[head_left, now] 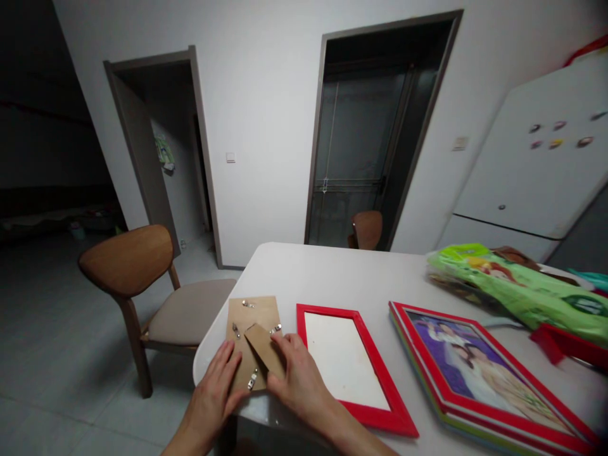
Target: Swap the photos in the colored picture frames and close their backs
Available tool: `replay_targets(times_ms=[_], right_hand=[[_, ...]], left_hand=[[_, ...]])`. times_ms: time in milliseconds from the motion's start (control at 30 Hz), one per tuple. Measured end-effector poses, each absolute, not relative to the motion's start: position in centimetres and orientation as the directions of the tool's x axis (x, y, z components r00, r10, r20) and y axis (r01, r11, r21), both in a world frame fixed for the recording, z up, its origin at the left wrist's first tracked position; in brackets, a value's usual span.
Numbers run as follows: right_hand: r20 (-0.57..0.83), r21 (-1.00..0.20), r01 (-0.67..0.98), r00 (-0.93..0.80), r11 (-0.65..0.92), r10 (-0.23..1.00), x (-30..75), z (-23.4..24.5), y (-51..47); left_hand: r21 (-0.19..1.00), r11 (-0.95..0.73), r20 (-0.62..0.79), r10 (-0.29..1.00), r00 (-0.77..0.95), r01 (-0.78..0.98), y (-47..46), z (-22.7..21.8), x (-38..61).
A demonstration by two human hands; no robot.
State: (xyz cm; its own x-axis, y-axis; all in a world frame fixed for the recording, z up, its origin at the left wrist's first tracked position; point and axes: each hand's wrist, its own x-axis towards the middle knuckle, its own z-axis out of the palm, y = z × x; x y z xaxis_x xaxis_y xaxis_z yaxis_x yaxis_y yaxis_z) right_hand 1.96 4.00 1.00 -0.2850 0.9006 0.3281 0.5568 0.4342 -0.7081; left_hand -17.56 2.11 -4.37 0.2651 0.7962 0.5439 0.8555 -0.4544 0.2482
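A brown picture-frame backing board [237, 348] with small metal clips near its edges lies at the table's left corner. On it is a fold-out stand [266, 345], tilted up from the board. My right hand [304, 380] is closed on this stand, fingers on its right edge and thumb near its lower end. Resting on the board's lower left, my left hand [216, 383] has its fingers stretched out and its thumb apart. Just right of the board lies a red picture frame [301, 329] with a plain whitish area inside its border.
Stacked picture frames [441, 392], the top one red with a photo of people, lie on the right of the white table [323, 272]. Behind them is a green plastic package [513, 285], with a red piece [565, 345] nearby. A wooden chair [128, 259] stands left.
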Motion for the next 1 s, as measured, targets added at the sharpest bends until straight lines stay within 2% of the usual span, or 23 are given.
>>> replay_targets(times_ms=[100,233,333,467,633,900,1000], right_hand=[[0.41,-0.69,0.547,-0.244,0.474,0.879,4.5,3.5,3.4],[0.397,-0.646,0.647,-0.169,0.405,0.902,9.3,4.9,3.0],[0.31,-0.617,0.723,-0.138,0.309,0.941,12.7,4.1,3.1],[0.208,-0.57,0.796,-0.102,0.205,0.973,15.5,1.8,3.4],[0.148,-0.515,0.838,-0.121,0.181,0.982,16.6,-0.8,3.5],[0.161,-0.394,0.889,-0.182,0.232,0.97,16.8,-1.7,2.9],[0.182,-0.382,0.888,-0.201,0.257,0.963,16.8,-1.8,3.0]], left_hand=[[0.192,-0.537,0.674,0.68,0.287,0.822,2.1,-2.0,-15.3],[0.218,-0.618,0.718,0.625,0.305,0.755,2.6,-0.3,-10.3],[0.318,-0.624,0.65,0.691,0.315,0.713,3.3,-1.2,-6.5],[0.436,-0.569,0.453,0.808,0.377,0.697,3.8,-3.0,-3.3],[0.452,-0.489,0.245,0.872,0.423,0.746,3.5,-2.9,-2.4],[0.464,-0.43,0.173,0.901,0.397,0.775,3.2,-1.8,-2.5],[0.466,-0.474,0.197,0.879,0.435,0.747,3.1,-1.8,-2.6]])
